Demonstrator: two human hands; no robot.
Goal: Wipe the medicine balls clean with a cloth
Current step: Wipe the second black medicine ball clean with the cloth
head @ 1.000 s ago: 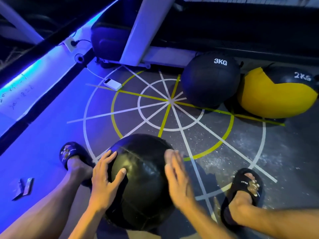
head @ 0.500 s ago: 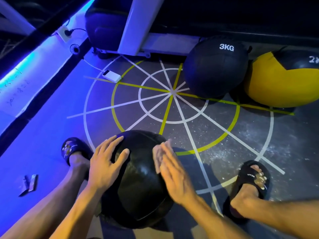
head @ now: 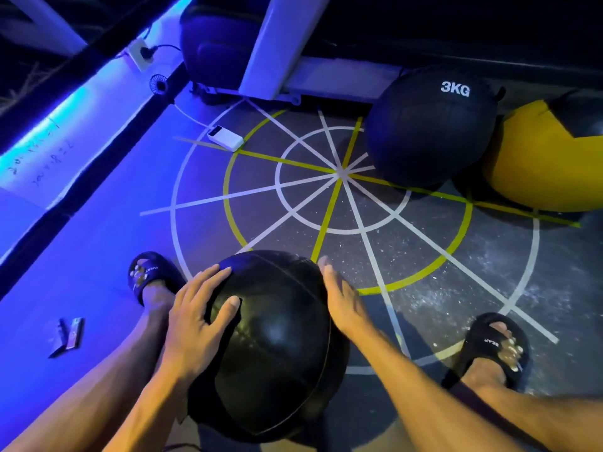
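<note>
The left hand [head: 192, 316] lies flat on the upper left side of the shiny black leather medicine ball [head: 274, 347], fingers spread and fairly straight, thumb laid across the top panel; its grip is released, pressing rather than clutching. The right hand [head: 342, 300] rests edge-on against the ball's upper right side with straight fingers held together, grip likewise released. Whether a cloth sits under that palm cannot be told from this view.

The ball sits on the floor [head: 424, 288] at lower centre of the frame, between the person's bare legs. A foot in a black slide sandal [head: 148, 275] stands just left of the ball, and a second black slide sandal [head: 492, 347] stands to the lower right, apart from it.

The dark speckled floor carries white and yellow tape lines [head: 339, 174] forming circles and spokes above the ball. At upper right a matte black medicine ball marked 3KG [head: 430, 125] rests touching a yellow and black medicine ball [head: 538, 164] at the right edge. A white rectangular power bank [head: 225, 140] lies on the outer ring at upper centre-left, with a white cable running up from it. A small dark folded object [head: 68, 336] lies at lower left on blue-lit floor. A white metal frame [head: 277, 47] rises at top centre.
</note>
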